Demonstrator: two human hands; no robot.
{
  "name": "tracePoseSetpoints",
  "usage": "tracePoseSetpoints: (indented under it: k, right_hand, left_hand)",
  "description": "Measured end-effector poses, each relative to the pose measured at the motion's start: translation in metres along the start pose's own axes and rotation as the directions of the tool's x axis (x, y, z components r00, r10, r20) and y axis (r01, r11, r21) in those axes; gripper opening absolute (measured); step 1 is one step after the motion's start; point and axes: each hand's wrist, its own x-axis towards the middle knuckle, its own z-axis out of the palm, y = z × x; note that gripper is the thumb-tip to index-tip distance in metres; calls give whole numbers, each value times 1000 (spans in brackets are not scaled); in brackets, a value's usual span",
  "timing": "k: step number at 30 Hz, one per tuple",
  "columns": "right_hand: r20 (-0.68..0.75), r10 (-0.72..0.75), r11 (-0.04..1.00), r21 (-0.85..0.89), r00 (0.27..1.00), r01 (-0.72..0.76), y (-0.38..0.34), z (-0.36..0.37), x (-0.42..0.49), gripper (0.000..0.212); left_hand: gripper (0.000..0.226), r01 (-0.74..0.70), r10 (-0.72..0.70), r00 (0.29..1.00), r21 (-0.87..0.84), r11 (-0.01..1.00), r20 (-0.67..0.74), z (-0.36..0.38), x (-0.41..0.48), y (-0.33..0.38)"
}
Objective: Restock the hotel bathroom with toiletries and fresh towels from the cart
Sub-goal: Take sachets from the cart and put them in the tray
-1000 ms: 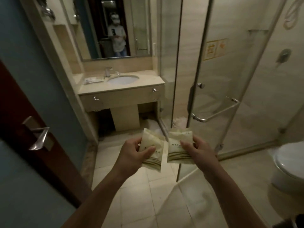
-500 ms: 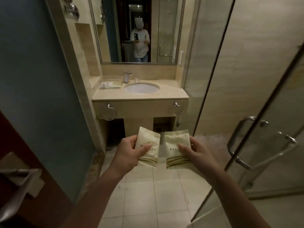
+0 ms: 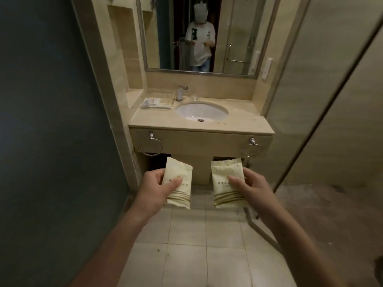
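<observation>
I hold two cream toiletry packets with gold stripes out in front of me, above the tiled floor. My left hand pinches the left packet, thumb on its face. My right hand pinches the right packet the same way. The two packets are a hand's width apart. Straight ahead stands the beige vanity counter with its white oval sink. A clear amenity tray with small items sits at the counter's back left.
A faucet and a glass stand behind the sink. Two chrome towel rings hang on the vanity front. A mirror shows a person in a white shirt. A dark wall is on the left, the glass shower panel on the right.
I have walked closer to the vanity and the view now faces it squarely. My hands have drawn apart, so the two packets no longer touch.
</observation>
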Motion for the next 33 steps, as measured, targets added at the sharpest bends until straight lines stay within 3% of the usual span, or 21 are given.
tracePoseSetpoints:
  k: [13,24,29,33]
  right_hand:
    - [183,-185,973,-104,966,206,-11,-11,298,13]
    - [269,-112,983,-112,957,146,-13,49,488,12]
    - [263,-16,995,-91,965,41,-16,87,567,18]
    - [266,58,995,-97,962,-33,-15,115,630,22]
  left_hand:
    - [15,67,-61,983,29,997,-174,11,256,7]
    - [14,111,-93,968,67,992,-232,-44,436,-8]
    - [8,89,-88,970,-4,996,-225,-81,530,-11]
    - [14,164,-166,966,-27,986,-200,-111,610,-23]
